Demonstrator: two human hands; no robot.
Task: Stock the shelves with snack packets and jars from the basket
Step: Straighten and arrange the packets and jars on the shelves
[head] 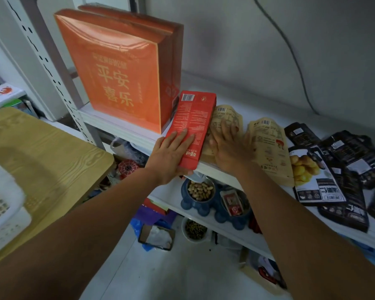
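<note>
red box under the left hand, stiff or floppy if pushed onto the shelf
Probably stiff: the red box keeps straight edges under the left hand. Its near end seems to overhang the shelf edge, so it might tip if released.

Red box [193,124], tan pouches [268,148]

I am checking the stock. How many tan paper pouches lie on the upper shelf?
2. One pouch lies under the right hand, beside the red box; the other pouch lies just right of it. More may hide under the box.
</note>
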